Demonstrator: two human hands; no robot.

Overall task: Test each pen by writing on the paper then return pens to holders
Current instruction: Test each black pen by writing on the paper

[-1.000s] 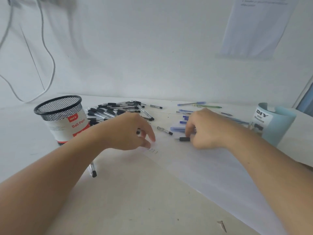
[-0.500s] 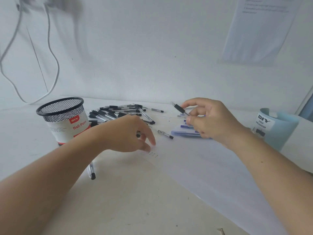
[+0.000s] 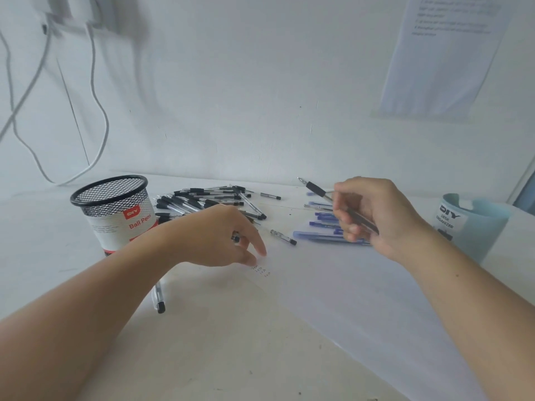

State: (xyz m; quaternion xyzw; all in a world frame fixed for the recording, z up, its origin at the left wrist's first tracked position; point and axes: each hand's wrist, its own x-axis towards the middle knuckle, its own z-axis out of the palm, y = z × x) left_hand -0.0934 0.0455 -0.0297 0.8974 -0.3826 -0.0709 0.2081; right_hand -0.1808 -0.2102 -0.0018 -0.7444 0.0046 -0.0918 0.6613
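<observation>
A: What has changed since a second ago?

B: The right hand (image 3: 373, 218) was down on the paper among the blue pens then. Now it is lifted off the sheet. The black pen (image 3: 316, 189) it picked up has turned in the grip, so its tip points up and left toward the wall. The left hand (image 3: 214, 235) has not shifted at all.

A: Where is there room to move?

B: The paper (image 3: 347, 285) lies slantwise on the table (image 3: 202, 357). Its near edge runs from under the left fingertips down toward the lower right. Most of the sheet between the two forearms is bare, apart from a few small written marks (image 3: 260, 270) just beside the left fingertips. Farther back it is crowded. The pile of black pens (image 3: 202, 201) sits beside the mesh holder (image 3: 113, 209) on the left, and a single pen (image 3: 283, 237) lies between the hands. The blue pens (image 3: 321, 224) are below the right hand, and the blue desk organizer (image 3: 474, 224) stands near the right wrist. A loose pen (image 3: 159, 299) lies off the paper, partly hidden by the left forearm.

A: And the fingers?

B: The right fingers are curled round the pen's barrel. Its black rubber grip and tip stick out past them, clear of the paper. The left fingers reach down, bent, with their tips touching the sheet at its edge. A small dark piece (image 3: 236, 237) shows between them, and I cannot tell whether it is held.
</observation>
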